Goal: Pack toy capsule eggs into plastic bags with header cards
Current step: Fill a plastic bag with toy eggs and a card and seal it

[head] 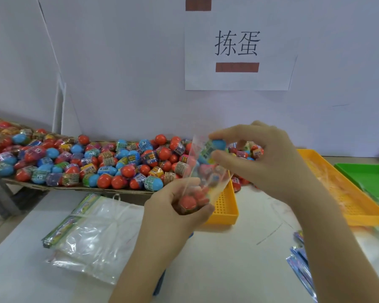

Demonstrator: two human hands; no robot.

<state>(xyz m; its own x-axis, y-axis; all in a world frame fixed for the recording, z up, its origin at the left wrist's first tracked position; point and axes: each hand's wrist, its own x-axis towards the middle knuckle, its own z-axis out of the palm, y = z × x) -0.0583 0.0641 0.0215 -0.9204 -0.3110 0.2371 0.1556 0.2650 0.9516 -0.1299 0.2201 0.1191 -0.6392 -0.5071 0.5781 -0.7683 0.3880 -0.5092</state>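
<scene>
**Item 1, bag in work.** Clear plastic bag (206, 176), held upright at frame centre, mouth uppermost. Several eggs (188, 202) sit in its lower end, mostly red; the count is blurred.

**Item 2, egg in transit.** Blue-topped capsule egg (217, 145) at the bag mouth, 12 o'clock of the bag, not yet dropped in.

**Item 3, hands.** Left hand (175, 206) is curled round the bag's lower end. Right hand (267, 158) pinches the blue-topped egg between thumb and fingertips.

**Item 4, stock.** Large pile of loose eggs (96, 162) on a cardboard tray (42, 186), 10 o'clock. Stack of empty bags (96, 235) with printed header cards (59, 228), 8 o'clock.

**Item 5, surroundings.** Small yellow tray (225, 206) just behind the bag; larger yellow tray (346, 193) and green tray (368, 173), 3 o'clock.

**Status (judged).** This bag is part-filled and unsealed. The bulk of the eggs and many bags remain, so the task looks far from finished.
</scene>
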